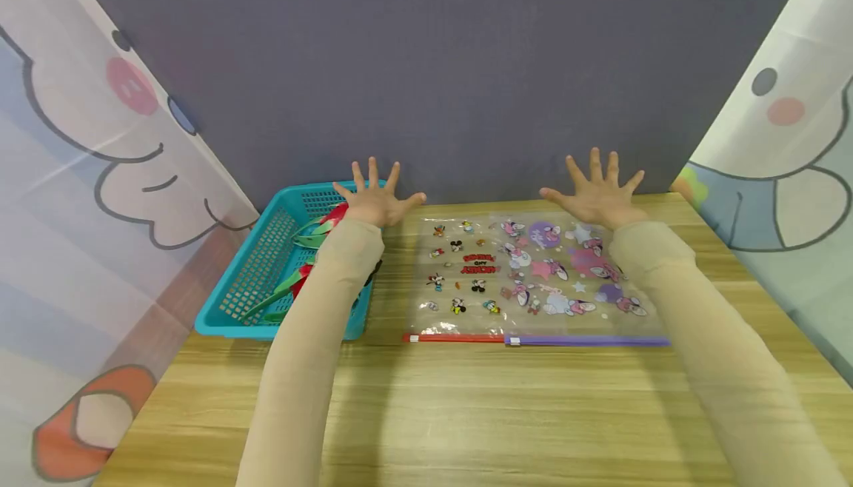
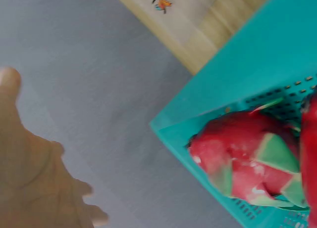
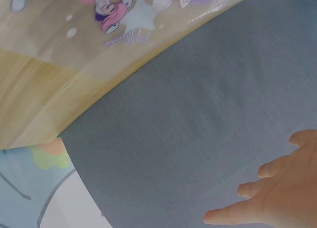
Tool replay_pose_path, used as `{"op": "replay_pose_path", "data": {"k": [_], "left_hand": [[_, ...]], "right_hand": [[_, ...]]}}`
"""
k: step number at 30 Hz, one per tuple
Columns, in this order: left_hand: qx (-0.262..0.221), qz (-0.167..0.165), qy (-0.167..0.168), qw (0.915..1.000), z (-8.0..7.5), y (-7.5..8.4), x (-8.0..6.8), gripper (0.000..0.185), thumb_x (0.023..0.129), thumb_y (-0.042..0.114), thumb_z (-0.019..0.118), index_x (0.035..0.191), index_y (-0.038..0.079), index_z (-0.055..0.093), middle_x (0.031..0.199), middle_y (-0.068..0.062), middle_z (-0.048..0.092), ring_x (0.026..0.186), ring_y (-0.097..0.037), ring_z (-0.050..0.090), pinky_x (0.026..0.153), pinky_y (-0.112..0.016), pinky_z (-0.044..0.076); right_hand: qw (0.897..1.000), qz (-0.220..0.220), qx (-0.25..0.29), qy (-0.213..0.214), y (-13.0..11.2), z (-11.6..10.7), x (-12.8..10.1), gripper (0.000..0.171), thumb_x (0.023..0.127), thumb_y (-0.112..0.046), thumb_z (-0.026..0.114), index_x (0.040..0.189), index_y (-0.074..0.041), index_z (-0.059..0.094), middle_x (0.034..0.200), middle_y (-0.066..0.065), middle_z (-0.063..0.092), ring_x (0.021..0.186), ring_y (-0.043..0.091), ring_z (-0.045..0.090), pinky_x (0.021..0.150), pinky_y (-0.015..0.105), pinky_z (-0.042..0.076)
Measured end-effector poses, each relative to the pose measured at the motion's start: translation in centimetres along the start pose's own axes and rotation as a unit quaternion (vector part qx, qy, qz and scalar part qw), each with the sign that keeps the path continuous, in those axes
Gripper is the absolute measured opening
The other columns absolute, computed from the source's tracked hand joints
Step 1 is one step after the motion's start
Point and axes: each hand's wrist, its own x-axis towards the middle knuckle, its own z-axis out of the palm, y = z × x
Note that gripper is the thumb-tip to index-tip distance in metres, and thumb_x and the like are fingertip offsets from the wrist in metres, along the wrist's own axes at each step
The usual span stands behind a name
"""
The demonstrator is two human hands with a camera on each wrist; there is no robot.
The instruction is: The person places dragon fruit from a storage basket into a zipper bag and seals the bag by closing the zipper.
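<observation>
Both hands are raised above the far side of the wooden table [image 1: 466,413], fingers spread wide and holding nothing. My left hand [image 1: 375,195] hovers over the far right corner of a teal basket [image 1: 246,280] that holds red and green dragon fruit [image 2: 247,159]. My right hand [image 1: 597,189] hovers over the far edge of a clear zip bag [image 1: 533,272] printed with cartoon mice, lying flat on the table. Its red and purple zip strip [image 1: 533,339] faces me. In the wrist views each open palm, left [image 2: 34,183] and right [image 3: 282,193], shows against the grey wall.
A grey wall [image 1: 433,65] stands right behind the table. Cartoon-printed curtains hang at the left [image 1: 87,213] and the right [image 1: 786,154]. Bare wood lies between the bag and the near edge.
</observation>
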Motion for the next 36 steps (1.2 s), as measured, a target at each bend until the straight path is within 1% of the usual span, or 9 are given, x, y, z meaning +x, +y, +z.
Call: {"op": "replay_pose_path", "data": {"k": [4,8,11,15,19,28,30,32,36], "left_hand": [[-0.013,-0.004,0.004,0.9999,-0.7,-0.4,-0.7,0.084,0.079,0.080,0.012,0.144,0.034,-0.015,0.152,-0.013,-0.018,0.137,-0.041,-0.018,0.099,-0.073,-0.003],[-0.014,0.007,0.024,0.9996,-0.9,-0.1,-1.3,0.084,0.081,0.078,0.018,0.146,0.033,-0.010,0.154,-0.014,-0.009,0.139,-0.041,-0.010,0.102,-0.070,0.000],[-0.005,0.031,0.035,0.9989,-1.0,0.4,-2.2,0.084,0.083,0.075,0.024,0.147,0.030,-0.006,0.154,-0.015,0.000,0.140,-0.041,-0.002,0.106,-0.066,0.007],[-0.019,0.070,0.056,0.9958,-1.4,0.9,-4.1,0.080,0.088,0.066,0.034,0.149,0.023,0.007,0.152,-0.015,0.015,0.139,-0.039,0.013,0.106,-0.058,0.025],[-0.072,0.110,0.094,0.9868,-1.6,1.3,-5.9,0.072,0.089,0.054,0.046,0.146,0.016,0.025,0.147,-0.012,0.032,0.133,-0.035,0.031,0.099,-0.053,0.037],[-0.172,0.181,0.161,0.9551,-0.8,1.9,-8.0,0.047,0.089,0.037,0.055,0.130,0.014,0.052,0.133,-0.007,0.051,0.117,-0.028,0.051,0.091,-0.045,0.046],[-0.190,0.190,0.158,0.9502,-0.1,2.0,-8.5,0.045,0.089,0.037,0.055,0.128,0.014,0.054,0.129,-0.005,0.054,0.112,-0.026,0.055,0.086,-0.043,0.049],[-0.213,0.191,0.147,0.9468,0.7,2.2,-9.0,0.044,0.089,0.037,0.056,0.126,0.014,0.056,0.125,-0.004,0.058,0.100,-0.026,0.061,0.076,-0.041,0.052],[-0.264,0.176,0.106,0.9426,2.1,2.6,-9.9,0.041,0.088,0.038,0.055,0.123,0.016,0.058,0.116,-0.001,0.063,0.095,-0.023,0.063,0.069,-0.037,0.051]], "right_hand": [[1.000,-0.010,0.005,0.005,0.4,-0.4,-0.4,0.095,0.081,-0.078,0.020,0.148,-0.014,-0.002,0.144,0.023,-0.029,0.129,0.047,-0.029,0.089,0.076,-0.017],[0.999,-0.029,0.005,0.019,0.8,-1.0,-1.1,0.094,0.083,-0.075,0.023,0.148,-0.009,0.007,0.146,0.025,-0.025,0.131,0.048,-0.024,0.095,0.075,-0.009],[0.998,-0.048,0.003,0.040,1.1,-1.4,-1.7,0.090,0.086,-0.070,0.026,0.146,-0.004,0.015,0.148,0.029,-0.012,0.134,0.051,-0.012,0.099,0.072,-0.001],[0.995,-0.069,0.003,0.068,1.1,-1.6,-2.5,0.086,0.089,-0.065,0.031,0.144,0.000,0.021,0.146,0.033,0.011,0.132,0.053,0.009,0.100,0.069,0.015],[0.993,-0.075,0.022,0.088,0.9,-1.6,-3.3,0.081,0.090,-0.061,0.034,0.143,0.000,0.024,0.140,0.033,0.026,0.126,0.053,0.024,0.091,0.071,0.028],[0.984,-0.100,0.104,0.109,0.8,-0.9,-4.5,0.065,0.094,-0.045,0.044,0.136,0.004,0.037,0.136,0.032,0.036,0.124,0.051,0.032,0.098,0.065,0.024],[0.980,-0.105,0.122,0.119,1.0,-0.3,-4.9,0.058,0.094,-0.039,0.046,0.131,0.005,0.043,0.131,0.031,0.043,0.119,0.049,0.039,0.096,0.063,0.030],[0.977,-0.107,0.135,0.124,1.3,0.4,-5.4,0.052,0.094,-0.036,0.047,0.127,0.005,0.049,0.125,0.029,0.050,0.111,0.047,0.047,0.091,0.060,0.036],[0.976,-0.117,0.145,0.114,1.9,1.4,-6.2,0.048,0.095,-0.034,0.047,0.122,0.005,0.053,0.118,0.029,0.055,0.100,0.047,0.054,0.084,0.057,0.042]]}}
